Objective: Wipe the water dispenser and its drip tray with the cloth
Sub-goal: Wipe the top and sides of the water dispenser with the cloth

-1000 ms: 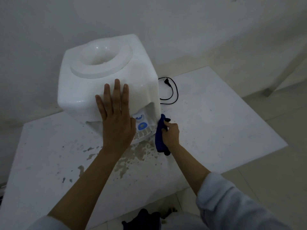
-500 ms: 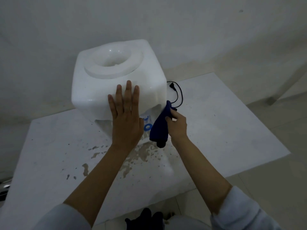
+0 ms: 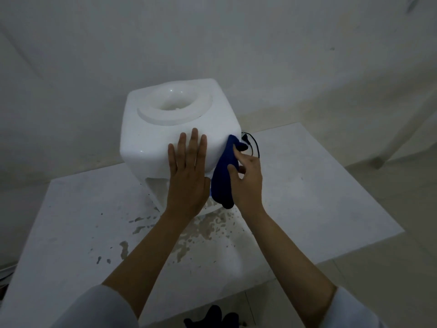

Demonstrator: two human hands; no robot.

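While the flat left hand presses the white plastic water dispenser, the right hand pinches a dark blue cloth against its corner.

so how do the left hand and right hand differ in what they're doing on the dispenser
The left hand lies flat with straight fingers on the front of the water dispenser; the right hand has curled fingers. The left hand holds nothing; the right hand grips the blue cloth. The left hand touches the dispenser bare, while the right hand presses the cloth to its right front corner. Both are at the dispenser's front.
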